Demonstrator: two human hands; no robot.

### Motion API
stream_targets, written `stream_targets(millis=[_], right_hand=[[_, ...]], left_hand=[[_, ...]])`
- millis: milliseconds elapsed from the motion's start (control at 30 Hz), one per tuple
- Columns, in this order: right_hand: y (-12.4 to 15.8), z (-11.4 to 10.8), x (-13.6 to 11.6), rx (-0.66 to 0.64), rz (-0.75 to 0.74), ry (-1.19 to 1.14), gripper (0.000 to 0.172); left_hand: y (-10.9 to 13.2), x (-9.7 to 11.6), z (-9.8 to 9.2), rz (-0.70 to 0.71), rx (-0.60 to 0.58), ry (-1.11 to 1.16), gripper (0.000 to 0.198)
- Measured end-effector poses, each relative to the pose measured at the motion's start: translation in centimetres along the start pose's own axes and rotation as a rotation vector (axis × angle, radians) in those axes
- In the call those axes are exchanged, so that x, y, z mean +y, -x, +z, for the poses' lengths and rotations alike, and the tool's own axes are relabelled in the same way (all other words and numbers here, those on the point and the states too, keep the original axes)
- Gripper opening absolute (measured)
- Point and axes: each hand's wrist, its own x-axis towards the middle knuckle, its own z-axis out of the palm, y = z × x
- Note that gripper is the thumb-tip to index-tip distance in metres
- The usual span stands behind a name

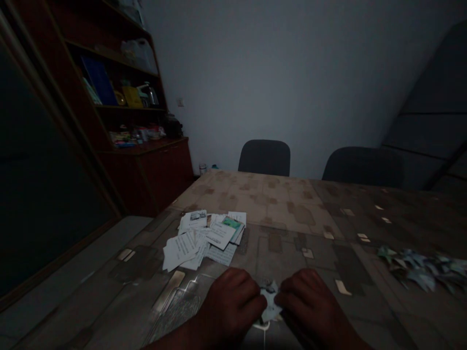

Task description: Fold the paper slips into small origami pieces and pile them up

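Observation:
Both my hands rest low on the patterned table [277, 204] at its near edge. My left hand [231, 304] and my right hand [310, 304] are curled, fingertips meeting on a small folded piece of printed paper [269, 299] held between them. A loose pile of printed paper sheets [204, 238] lies on the table just beyond my left hand. A row of small folded paper pieces [423, 270] lies to the right of my right hand. The room is dim.
Two dark chairs [264, 156] [363, 166] stand at the table's far side against a pale wall. A dark wooden shelf unit [127, 112] with books and small items stands at the left.

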Motion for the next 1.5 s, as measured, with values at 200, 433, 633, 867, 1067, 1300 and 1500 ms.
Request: stream_targets(millis=[200, 433, 633, 867, 1067, 1300, 1500], right_hand=[[0.4, 0.3, 0.5, -0.061, -0.039, -0.021, 0.035], [0.4, -0.1, 0.6, -0.113, -0.036, -0.025, 0.037], [0.5, 0.0, 0.5, -0.152, -0.053, -0.019, 0.036], [0.5, -0.4, 0.2, -0.298, 0.017, -0.076, 0.012], [0.6, -0.2, 0.7, -0.320, 0.161, -0.234, 0.014], [0.5, 0.9, 0.8, -0.282, 0.454, -0.307, 0.013], [0.5, 1.9, 0.8, -0.247, 0.498, -0.194, 0.010]], left_hand=[[0.9, -0.1, 1.1, 0.004, -0.057, -0.008, 0.020], [1.8, -0.3, 1.9, 0.017, -0.100, -0.013, 0.016], [1.6, 0.1, 1.6, -0.036, -0.067, -0.031, 0.012], [2.0, 0.4, 1.7, -0.078, -0.080, 0.010, 0.018], [2.1, 0.5, 1.2, -0.223, -0.123, 0.153, 0.009], [1.5, 0.6, 0.9, -0.421, -0.189, 0.237, 0.009], [0.8, 0.5, -0.1, -0.408, -0.245, 0.102, 0.010]])
